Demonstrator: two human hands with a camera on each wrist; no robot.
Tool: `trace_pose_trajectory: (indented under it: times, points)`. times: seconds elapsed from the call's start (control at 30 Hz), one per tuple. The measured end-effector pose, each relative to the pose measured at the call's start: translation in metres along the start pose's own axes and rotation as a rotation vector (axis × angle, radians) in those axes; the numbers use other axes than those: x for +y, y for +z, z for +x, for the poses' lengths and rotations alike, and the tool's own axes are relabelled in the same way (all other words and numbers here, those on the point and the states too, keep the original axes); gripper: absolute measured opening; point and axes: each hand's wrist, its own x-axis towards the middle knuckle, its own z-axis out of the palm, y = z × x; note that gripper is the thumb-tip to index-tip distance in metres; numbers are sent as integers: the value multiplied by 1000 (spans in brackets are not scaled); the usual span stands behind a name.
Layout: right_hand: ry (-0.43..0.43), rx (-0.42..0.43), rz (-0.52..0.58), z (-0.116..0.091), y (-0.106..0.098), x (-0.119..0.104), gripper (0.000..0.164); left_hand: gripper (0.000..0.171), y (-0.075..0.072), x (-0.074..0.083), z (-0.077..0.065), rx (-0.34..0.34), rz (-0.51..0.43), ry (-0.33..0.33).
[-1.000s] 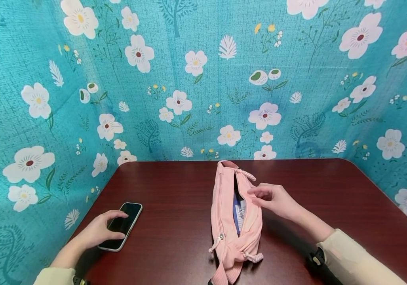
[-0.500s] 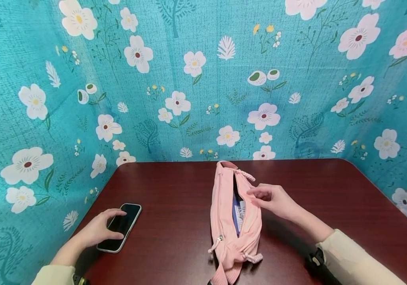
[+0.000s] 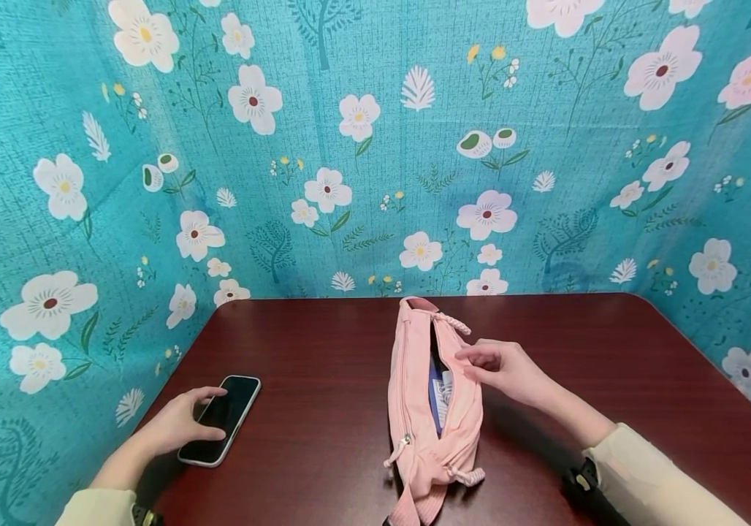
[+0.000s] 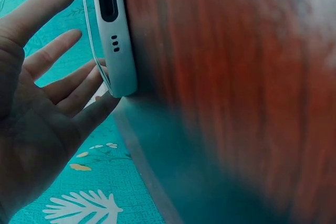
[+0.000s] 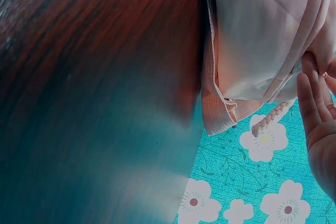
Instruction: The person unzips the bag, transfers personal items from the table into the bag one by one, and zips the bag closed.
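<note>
A pink fabric bag (image 3: 408,409) lies lengthwise on the table in the head view, its right zipper parted. Through the gap show a dark blue item (image 3: 437,398) and a white printed piece (image 3: 445,394). My right hand (image 3: 507,369) pinches the right edge of that opening; in the right wrist view its fingers (image 5: 310,98) are at the bag's fabric. At the left, my left hand (image 3: 174,424) is spread over a smartphone (image 3: 234,409) with a dark screen and pale case. Thumb and fingertips overlap its screen, and the left wrist view shows them along its edge.
The dark red-brown table (image 3: 323,380) meets a teal flowered cloth (image 3: 362,168) at the back and sides. Striped cord pulls (image 3: 467,476) and a strap (image 3: 408,508) hang from the bag's near end. Black wrist bands (image 3: 582,478) circle both sleeves.
The fingertips of my left hand have drawn back slightly over the phone's screen. My right hand and the bag stay as they were.
</note>
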Motion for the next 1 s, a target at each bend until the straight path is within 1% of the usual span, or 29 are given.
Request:
trace_pose_trajectory:
  times: [0.13, 0.23, 0.4, 0.5, 0.6, 0.7, 0.83, 0.93, 1.0]
  points:
    - [5, -3, -2, 0, 0, 1, 24, 71, 1, -3, 1, -11, -26, 22]
    - [9, -8, 0, 0, 1, 1, 23, 67, 1, -4, 2, -34, -55, 45]
    - [14, -10, 2, 0, 1, 1, 23, 62, 1, -1, 6, -85, -115, 84]
    - [12, -11, 2, 0, 2, 1, 23, 61, 1, 1, 9, -102, -128, 101]
    - [8, -11, 3, 0, 2, 1, 23, 64, 4, 3, 11, -100, -109, 102]
    - [2, -9, 3, 0, 2, 0, 23, 73, 7, 5, 12, -87, -74, 101]
    - [20, -8, 8, 1, 2, -2, 24, 81, 10, 10, 12, -77, -61, 95]
    - [35, -9, 7, 1, 2, -2, 24, 83, 12, 13, 12, -72, -57, 91]
    - [31, -10, 1, 1, 1, -2, 24, 82, 12, 14, 13, -75, -51, 100]
